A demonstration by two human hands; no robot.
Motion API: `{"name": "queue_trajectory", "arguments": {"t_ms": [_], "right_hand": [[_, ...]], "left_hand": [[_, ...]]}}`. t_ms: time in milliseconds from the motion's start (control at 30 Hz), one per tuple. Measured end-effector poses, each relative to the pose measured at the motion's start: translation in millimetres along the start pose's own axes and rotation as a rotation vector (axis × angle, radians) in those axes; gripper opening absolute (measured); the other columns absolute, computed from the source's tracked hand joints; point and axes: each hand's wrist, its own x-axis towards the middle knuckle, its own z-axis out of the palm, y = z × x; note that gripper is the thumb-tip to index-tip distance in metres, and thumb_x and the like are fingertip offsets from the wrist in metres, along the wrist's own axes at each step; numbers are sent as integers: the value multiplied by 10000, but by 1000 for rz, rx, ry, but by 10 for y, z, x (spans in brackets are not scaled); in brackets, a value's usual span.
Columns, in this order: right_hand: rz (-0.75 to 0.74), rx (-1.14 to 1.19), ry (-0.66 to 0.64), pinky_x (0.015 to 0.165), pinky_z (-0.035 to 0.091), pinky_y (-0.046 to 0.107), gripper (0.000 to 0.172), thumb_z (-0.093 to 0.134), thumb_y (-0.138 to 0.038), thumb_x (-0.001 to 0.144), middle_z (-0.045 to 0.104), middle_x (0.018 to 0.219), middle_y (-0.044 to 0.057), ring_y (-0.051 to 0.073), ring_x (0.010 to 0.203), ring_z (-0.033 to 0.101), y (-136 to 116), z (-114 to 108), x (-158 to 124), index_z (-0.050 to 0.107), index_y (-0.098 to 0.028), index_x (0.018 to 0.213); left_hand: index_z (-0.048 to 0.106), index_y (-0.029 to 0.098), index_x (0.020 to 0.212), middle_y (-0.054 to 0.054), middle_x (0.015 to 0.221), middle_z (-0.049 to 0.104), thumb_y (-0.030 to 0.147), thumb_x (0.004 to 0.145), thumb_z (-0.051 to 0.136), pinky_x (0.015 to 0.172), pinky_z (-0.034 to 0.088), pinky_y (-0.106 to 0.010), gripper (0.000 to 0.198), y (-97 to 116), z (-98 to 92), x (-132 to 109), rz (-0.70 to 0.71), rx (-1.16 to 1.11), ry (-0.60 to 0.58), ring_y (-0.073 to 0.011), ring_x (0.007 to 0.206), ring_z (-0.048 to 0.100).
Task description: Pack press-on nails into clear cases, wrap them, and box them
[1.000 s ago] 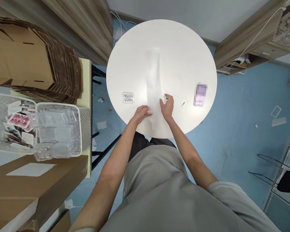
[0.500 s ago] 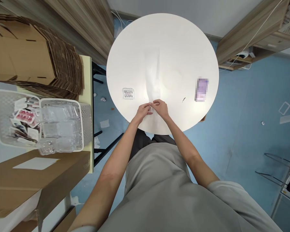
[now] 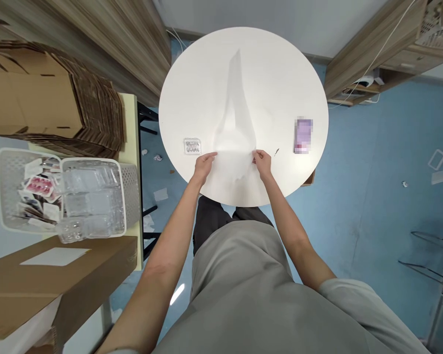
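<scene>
A thin, whitish, see-through sheet (image 3: 235, 156) lies on the round white table (image 3: 280, 69), narrowing to a point towards the far side. My left hand (image 3: 204, 166) pinches its left edge. On the opposite edge, my right hand (image 3: 263, 163) has thumb and fingers closed. Between the hands the material is spread wide; whether it is a single layer or a bag, I cannot tell. Just beyond my left hand sits a small clear plastic case (image 3: 192, 146) with rows of little pieces inside. A tiny dark, thin object (image 3: 276, 152) lies right of my right hand.
A blurred purple rectangular item (image 3: 303, 135) rests near the table's right edge. To the left, a side table holds stacked flat cardboard (image 3: 33, 98), white baskets (image 3: 124, 196) with cards and clear plastic boxes, and a brown carton (image 3: 96, 275). Paper scraps lie on the blue floor (image 3: 335, 206).
My hands, close together before, have moved apart to left and right. Between them the narrow strip of sheet has been spread into a wider shape. The view has shifted slightly.
</scene>
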Motion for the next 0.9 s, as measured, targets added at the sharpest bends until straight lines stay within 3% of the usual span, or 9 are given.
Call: {"name": "queue_trajectory", "arguments": {"t_ms": [167,333,433,567,667,733,800,900], "right_hand": [[61,63,-39,844,617,285,254,835,-424,949,775,908,11,128,799,727,171,-270,72,734,-195,906],[76,-116,-33,768,594,313,430,856,-626,924,730,842,7,175,772,688,210,-250,33,700,-228,874],[44,-317,-39,727,508,302,380,813,-508,965,695,778,-15,179,743,633,174,-171,-32,602,-259,771],[-9,-380,-42,688,424,302,411,669,-377,1045,661,729,-20,170,692,571,119,-116,-109,462,-275,705],[-9,-373,-36,703,431,305,372,667,-373,1033,703,772,-4,177,718,597,90,-145,-141,493,-269,721],[-11,-370,-42,727,453,309,346,661,-388,1026,735,799,9,186,741,624,83,-185,-160,520,-265,735],[-17,-365,-52,750,475,313,331,653,-414,1020,760,822,18,196,767,651,88,-225,-182,541,-264,747],[-21,-361,-55,778,495,319,334,647,-451,1013,775,842,24,204,800,674,123,-272,-215,552,-264,752]], "left_hand": [[886,175,1176,-145,1475,814,237,902,655,1282,507,-470,363,-9,-60,127,0,56,2,-313,1415,707],[879,153,1221,-162,1446,821,230,891,664,1245,545,-484,401,-26,-3,163,-17,85,-26,-324,1359,738],[875,149,1232,-166,1415,830,227,879,677,1211,572,-488,412,-16,50,142,-15,116,-13,-325,1306,754],[866,154,1207,-162,1342,847,213,895,654,1187,592,-484,382,17,56,111,15,234,-24,-322,1239,778],[846,158,1208,-170,1328,826,171,895,618,1202,583,-522,388,51,-62,171,148,421,45,-343,1224,773],[820,178,1258,-173,1442,767,130,843,632,1277,526,-561,458,77,-211,284,308,557,162,-376,1369,706],[776,216,1364,-155,1610,669,121,780,681,1357,446,-601,599,96,-390,445,422,659,220,-412,1580,548],[738,258,1410,-125,1621,659,225,769,782,1404,402,-609,644,93,-631,692,422,706,81,-413,1627,485]]}}
